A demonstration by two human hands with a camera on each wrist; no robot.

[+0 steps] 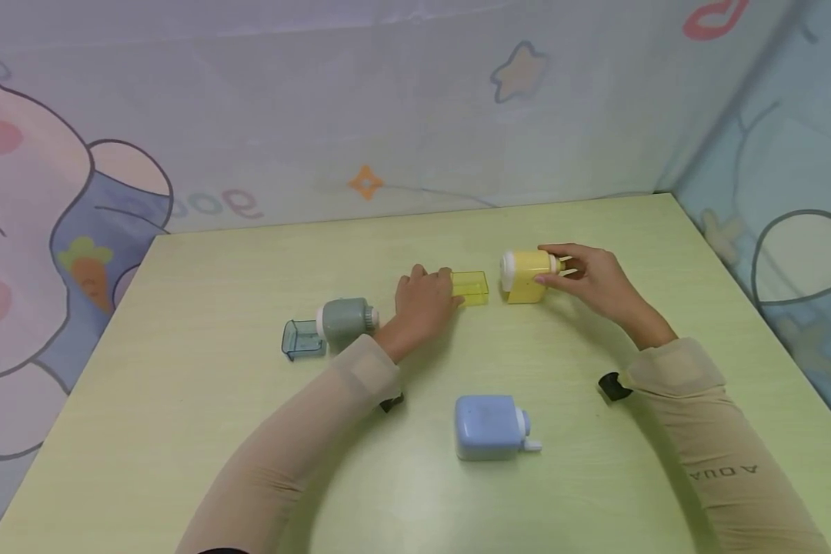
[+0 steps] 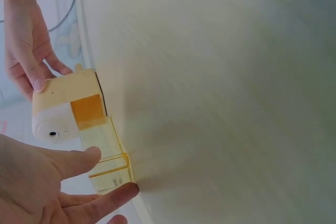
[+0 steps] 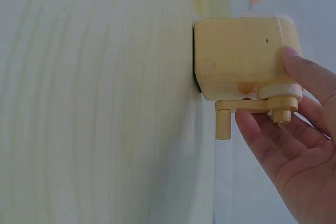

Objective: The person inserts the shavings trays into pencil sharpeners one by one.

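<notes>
Near the tabletop's point(image 1: 360, 246) far edge, the clear yellow plastic drawer point(image 1: 472, 287) — pinched by the left hand point(image 1: 424, 302) — is aligned lengthwise just left of the boxy yellow sharpener point(image 1: 526, 275), grasped by the right hand point(image 1: 595, 281).

The yellow sharpener point(image 3: 236, 51) is smooth, opaque plastic, its collar point(image 3: 281, 91) finely ridged; the yellow tray point(image 1: 469, 288) is clear, glossy plastic, as is the blue-green tray point(image 1: 303, 338). The blue sharpener point(image 1: 488, 427) and grey-green sharpener point(image 1: 345, 320) are smooth plastic. The tabletop point(image 1: 145, 400) shows matt wood grain, perhaps laminate, though blurred. The backdrop point(image 1: 284, 115) is creased cloth, the sleeves point(image 1: 291, 438) thin, wrinkled fabric.
</notes>
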